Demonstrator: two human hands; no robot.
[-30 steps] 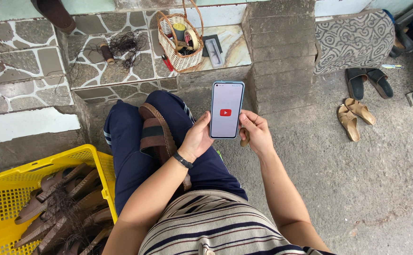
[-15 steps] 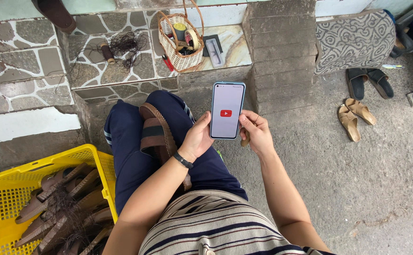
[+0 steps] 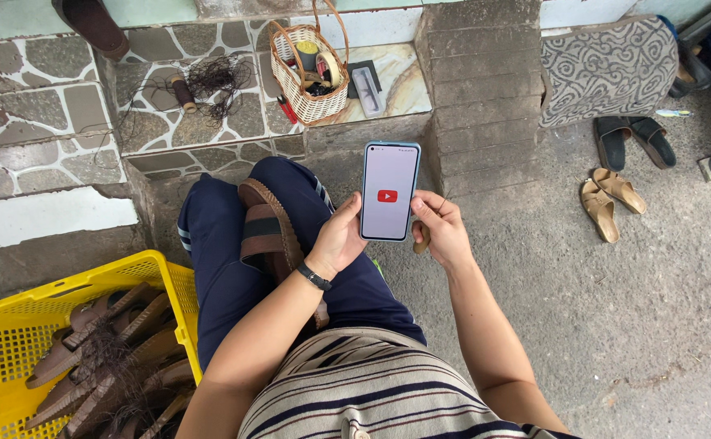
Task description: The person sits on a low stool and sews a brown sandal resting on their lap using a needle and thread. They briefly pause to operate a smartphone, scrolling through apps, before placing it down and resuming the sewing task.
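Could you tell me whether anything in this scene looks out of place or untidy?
Yes: dark thread lies unspooled in a loose tangle around its spool on the stone step, and a brown sandal rests on the person's lap.

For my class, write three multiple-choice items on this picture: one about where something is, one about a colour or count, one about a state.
1. Where is the yellow crate?
A. by the person's left side
B. on the stone ledge
C. beside the grey mat

2. How many loose pairs of sandals lie on the ground to the right?
A. one
B. two
C. four

3. What state is the phone in?
A. screen dark
B. screen lit, held upright
C. lying face down

Key: 1 A, the crate sits low left next to the leg. 2 B, a dark pair and a tan pair lie there. 3 B, the left hand grips it while the right hand touches its edge, and the screen glows white.
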